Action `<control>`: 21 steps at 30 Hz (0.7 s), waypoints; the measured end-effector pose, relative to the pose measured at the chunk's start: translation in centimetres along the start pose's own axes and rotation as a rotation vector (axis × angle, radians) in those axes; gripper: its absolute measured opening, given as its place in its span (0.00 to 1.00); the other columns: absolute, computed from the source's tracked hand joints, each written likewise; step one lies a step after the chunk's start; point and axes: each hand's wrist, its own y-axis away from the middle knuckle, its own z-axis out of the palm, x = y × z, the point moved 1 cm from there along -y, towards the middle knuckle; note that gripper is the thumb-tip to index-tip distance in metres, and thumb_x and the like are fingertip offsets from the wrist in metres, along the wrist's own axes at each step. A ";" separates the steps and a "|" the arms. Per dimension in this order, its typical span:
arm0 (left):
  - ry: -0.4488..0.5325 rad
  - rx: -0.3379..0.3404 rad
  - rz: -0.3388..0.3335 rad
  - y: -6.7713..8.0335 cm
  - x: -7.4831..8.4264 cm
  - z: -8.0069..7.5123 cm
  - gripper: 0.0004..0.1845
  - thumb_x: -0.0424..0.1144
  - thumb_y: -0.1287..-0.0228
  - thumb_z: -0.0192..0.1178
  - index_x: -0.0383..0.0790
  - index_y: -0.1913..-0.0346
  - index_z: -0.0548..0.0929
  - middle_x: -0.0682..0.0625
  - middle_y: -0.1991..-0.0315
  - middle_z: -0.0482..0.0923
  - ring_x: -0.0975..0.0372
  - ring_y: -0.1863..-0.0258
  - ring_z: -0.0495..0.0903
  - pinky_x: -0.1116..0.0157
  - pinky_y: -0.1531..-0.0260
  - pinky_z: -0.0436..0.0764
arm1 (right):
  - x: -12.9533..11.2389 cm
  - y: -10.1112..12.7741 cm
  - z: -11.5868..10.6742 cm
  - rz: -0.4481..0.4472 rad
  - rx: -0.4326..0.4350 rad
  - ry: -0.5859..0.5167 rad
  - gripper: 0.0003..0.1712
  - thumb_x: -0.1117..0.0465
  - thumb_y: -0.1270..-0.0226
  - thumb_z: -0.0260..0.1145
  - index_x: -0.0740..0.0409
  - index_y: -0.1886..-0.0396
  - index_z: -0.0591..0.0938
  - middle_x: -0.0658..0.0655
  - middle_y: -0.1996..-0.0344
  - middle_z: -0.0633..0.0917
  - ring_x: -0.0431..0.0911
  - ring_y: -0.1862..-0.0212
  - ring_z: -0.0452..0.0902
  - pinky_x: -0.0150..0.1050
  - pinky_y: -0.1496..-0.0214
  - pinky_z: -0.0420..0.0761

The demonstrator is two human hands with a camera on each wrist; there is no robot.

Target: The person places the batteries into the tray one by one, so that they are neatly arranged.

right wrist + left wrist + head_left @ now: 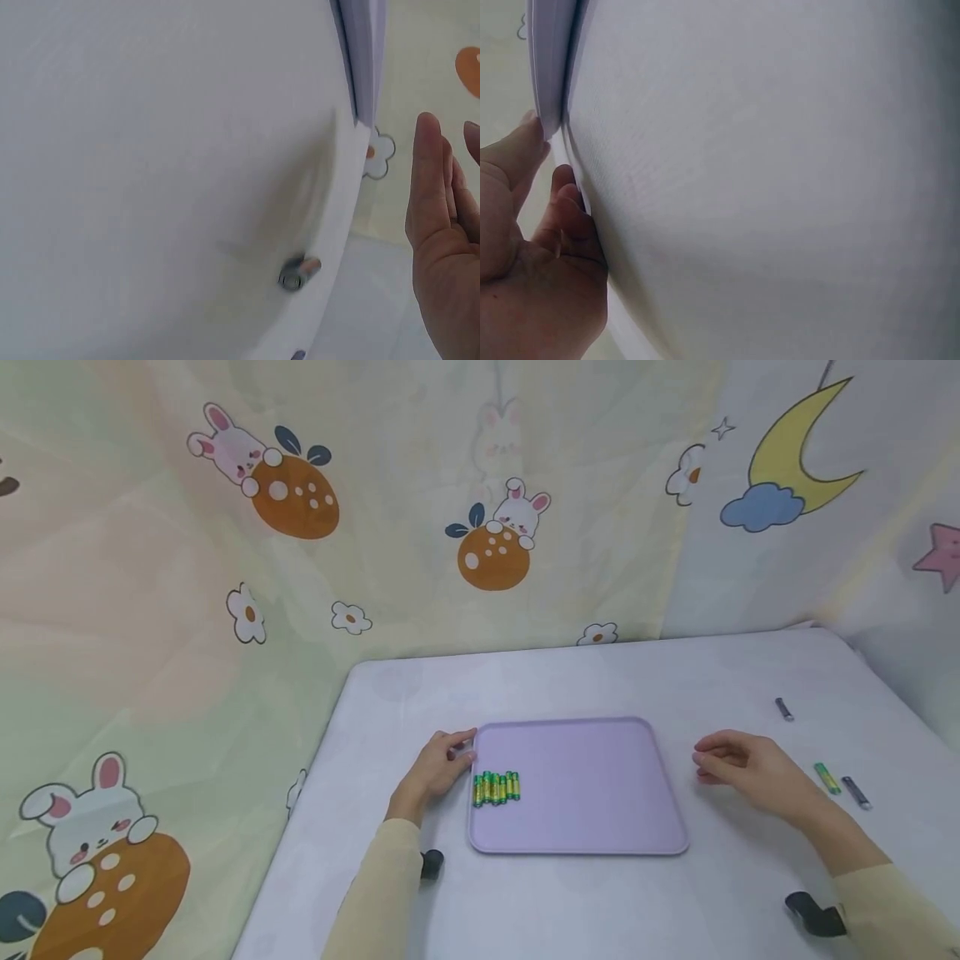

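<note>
A row of several green and yellow batteries (496, 787) lies on the left side of a pale purple tray (581, 785). My left hand (437, 766) is at the tray's left edge, with index finger and thumb touching the rim near the far corner. In the left wrist view, the left thumb (525, 142) meets the tray's side wall (549, 67). Off the tray's right side, my right hand (750, 768) hovers over the table with loosely bent fingers and nothing in them. The right wrist view shows those fingers (429, 172) apart from the tray (364, 60).
Right of my right hand, a green battery (827, 778) and a dark grey battery (856, 792) lie side by side on the white table (570, 902). Another dark grey battery (783, 709) lies farther back. A patterned curtain (405, 527) hangs behind the table.
</note>
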 end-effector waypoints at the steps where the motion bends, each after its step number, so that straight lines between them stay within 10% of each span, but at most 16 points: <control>1: 0.001 0.001 -0.001 0.0 -0.1 0.0 0.26 0.47 0.24 0.60 0.59 0.26 0.74 0.49 0.41 0.74 0.57 0.48 0.72 0.54 0.47 0.75 | 0.2 0.2 -0.3 0.003 0.010 0.020 0.23 0.52 0.23 0.65 0.68 0.42 0.78 0.64 0.53 0.87 0.39 0.59 0.88 0.29 0.57 0.83; 21: -0.002 0.006 -0.014 0.0 -0.4 0.1 0.26 0.48 0.24 0.60 0.61 0.26 0.73 0.50 0.41 0.73 0.57 0.49 0.71 0.55 0.48 0.74 | 6.9 2.9 -6.6 0.214 0.209 0.130 0.34 0.46 0.20 0.59 0.76 0.38 0.73 0.71 0.54 0.87 0.31 0.68 0.85 0.21 0.67 0.77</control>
